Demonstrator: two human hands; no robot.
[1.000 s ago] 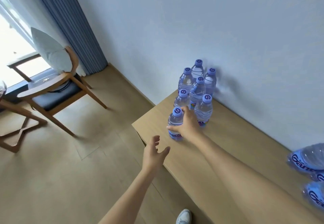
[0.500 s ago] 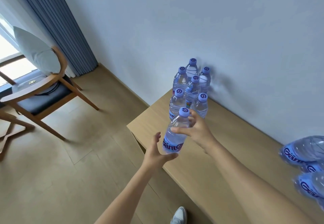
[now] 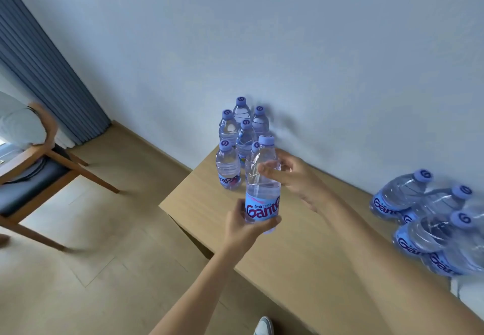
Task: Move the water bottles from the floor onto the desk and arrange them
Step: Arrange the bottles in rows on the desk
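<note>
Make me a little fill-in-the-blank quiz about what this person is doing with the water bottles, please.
1. The left hand grips the held bottle low, round its ____.
2. The cap of the held bottle points ____.
3. The standing bottles are grouped at the desk corner beside the ____.
4. The right hand touches the held bottle on its ____ half.

Missing words: label; up; wall; upper

Clear glossy plastic water bottle with lilac matt cap: smooth, blue printed film label. Light wood-grain counter: smooth, matt. Pale wood plank floor: satin. Blue pleated cloth curtain: matt.
</note>
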